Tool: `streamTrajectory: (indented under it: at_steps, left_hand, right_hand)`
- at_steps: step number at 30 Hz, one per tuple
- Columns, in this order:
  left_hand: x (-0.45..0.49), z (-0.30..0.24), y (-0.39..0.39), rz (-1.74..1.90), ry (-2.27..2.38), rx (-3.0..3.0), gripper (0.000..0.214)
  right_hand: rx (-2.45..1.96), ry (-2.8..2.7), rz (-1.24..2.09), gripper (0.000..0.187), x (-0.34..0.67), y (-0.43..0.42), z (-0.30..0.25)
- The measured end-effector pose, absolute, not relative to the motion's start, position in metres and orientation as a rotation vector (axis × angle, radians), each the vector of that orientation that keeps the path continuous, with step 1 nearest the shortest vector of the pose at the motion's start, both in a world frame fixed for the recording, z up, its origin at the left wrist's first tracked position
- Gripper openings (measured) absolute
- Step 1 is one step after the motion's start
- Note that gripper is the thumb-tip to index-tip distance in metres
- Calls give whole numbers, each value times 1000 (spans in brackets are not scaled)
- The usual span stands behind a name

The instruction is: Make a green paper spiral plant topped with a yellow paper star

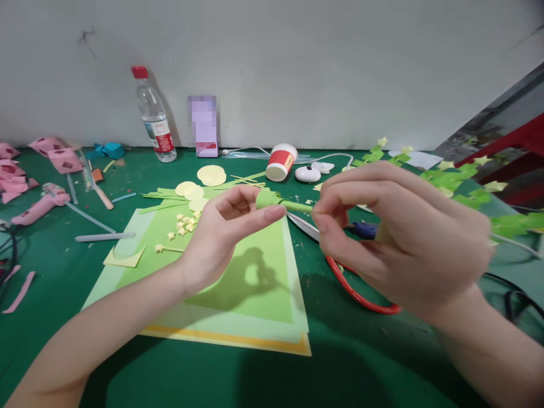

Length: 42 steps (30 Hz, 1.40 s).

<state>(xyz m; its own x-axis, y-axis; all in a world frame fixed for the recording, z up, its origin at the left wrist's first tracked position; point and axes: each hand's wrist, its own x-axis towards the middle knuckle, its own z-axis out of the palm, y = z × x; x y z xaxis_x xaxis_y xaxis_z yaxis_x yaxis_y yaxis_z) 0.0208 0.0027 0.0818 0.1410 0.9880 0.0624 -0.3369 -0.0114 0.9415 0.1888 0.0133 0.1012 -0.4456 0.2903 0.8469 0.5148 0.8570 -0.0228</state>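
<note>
Between my hands, above a stack of paper, is a light green paper strip (267,199) in a loose curl, with a thin green length running to the right. My left hand (219,235) pinches the curled part between thumb and fingers. The far end of the thin length is in the closed fingertips of my right hand (399,243). Beneath them lie green paper sheets (259,294), casting ground for both hands' shadows. Small yellow paper stars (186,225) and a star on a thin stem (170,249) sit beside my left wrist. Scissors with red handles (357,296) are partly hidden under my right hand.
Behind are yellow paper circles (211,175), green strips (164,195), a tipped paper cup (280,163), a white earbud case (307,174), a water bottle (155,122) and a phone (204,124). Pink paper pieces (63,158) and a pink glue gun (40,207) lie left; star-tipped green paper sprigs (463,175) right.
</note>
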Motion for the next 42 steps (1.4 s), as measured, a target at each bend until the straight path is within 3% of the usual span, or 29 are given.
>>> streamTrajectory:
  at_steps: [7, 10, 15, 20, 26, 34, 39, 42]
  left_hand:
    - [17, 79, 10, 1376, 810, 1033, 24]
    - [18, 77, 10, 1470, 759, 1300, 23]
    - [21, 75, 1, 1483, 768, 1891, 49]
    - [20, 76, -3, 1524, 856, 1872, 29]
    - [16, 81, 0, 1374, 884, 1724, 4]
    - [13, 82, 8, 1155, 780, 1297, 32]
    - [11, 81, 17, 991, 737, 1007, 27]
    - [8, 76, 24, 817, 718, 992, 37]
  right_hand:
    - [-643, -2043, -226, 19, 192, 14, 103]
    - [-697, -2019, 13, 18, 190, 14, 101]
    - [-768, -1969, 500, 13, 184, 12, 99]
    - [-834, -1946, 772, 8, 185, 12, 101]
    - [-833, -1946, 754, 10, 193, 16, 104]
    - [-949, -1970, 798, 14, 201, 16, 112]
    - [-987, -1916, 698, 12, 206, 16, 114]
    - [-1021, -1795, 666, 13, 209, 14, 116]
